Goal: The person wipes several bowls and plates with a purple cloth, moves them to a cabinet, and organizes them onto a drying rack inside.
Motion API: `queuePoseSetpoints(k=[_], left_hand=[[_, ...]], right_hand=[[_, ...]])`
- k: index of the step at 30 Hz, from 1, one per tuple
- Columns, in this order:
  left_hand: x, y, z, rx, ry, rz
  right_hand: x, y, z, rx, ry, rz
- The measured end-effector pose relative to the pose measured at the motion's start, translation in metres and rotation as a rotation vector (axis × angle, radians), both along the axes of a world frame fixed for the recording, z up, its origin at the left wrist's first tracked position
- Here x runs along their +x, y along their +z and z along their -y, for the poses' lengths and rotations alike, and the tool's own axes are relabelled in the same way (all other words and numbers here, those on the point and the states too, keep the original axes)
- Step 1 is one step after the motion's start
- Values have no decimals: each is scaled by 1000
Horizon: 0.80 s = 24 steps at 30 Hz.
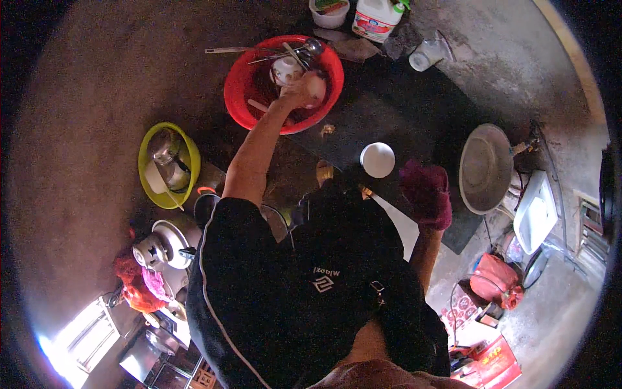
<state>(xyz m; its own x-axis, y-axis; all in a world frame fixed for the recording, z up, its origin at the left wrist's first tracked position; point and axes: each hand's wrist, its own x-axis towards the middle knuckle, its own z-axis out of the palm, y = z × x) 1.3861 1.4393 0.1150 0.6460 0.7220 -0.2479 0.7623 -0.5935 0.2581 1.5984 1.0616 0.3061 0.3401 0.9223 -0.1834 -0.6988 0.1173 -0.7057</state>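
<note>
My left hand (295, 91) reaches down into a red plastic basin (233, 99), its fingers on the edge of a pale bowl (317, 91). Beside it in the basin sits a patterned white bowl (286, 68), upside down. A metal ladle (313, 47) and several long utensils lean over the far rim, and a pale handle (257, 105) shows near the front. A maroon cloth (427, 194) covers my right hand, raised at the right; the fingers are hidden in its folds. Left of the cloth is a white round dish (377, 160).
A yellow-green basin (197, 160) with metalware stands at the left. Farther right are a large grey basin (486, 167) and a white sink-like tray (536, 211). A detergent jug (376, 22), a white tub (329, 14) and a plastic cup (425, 57) stand at the back.
</note>
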Motion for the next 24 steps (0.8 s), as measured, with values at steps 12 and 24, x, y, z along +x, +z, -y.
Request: queuePoseSetpoints(k=[12, 24], left_hand=[[-58, 106, 24, -1258, 587, 1747], [-75, 148, 6, -1075, 419, 1543]], right_hand=[[-79, -8, -209, 153, 192, 472], [-154, -100, -329, 283, 595, 1317]])
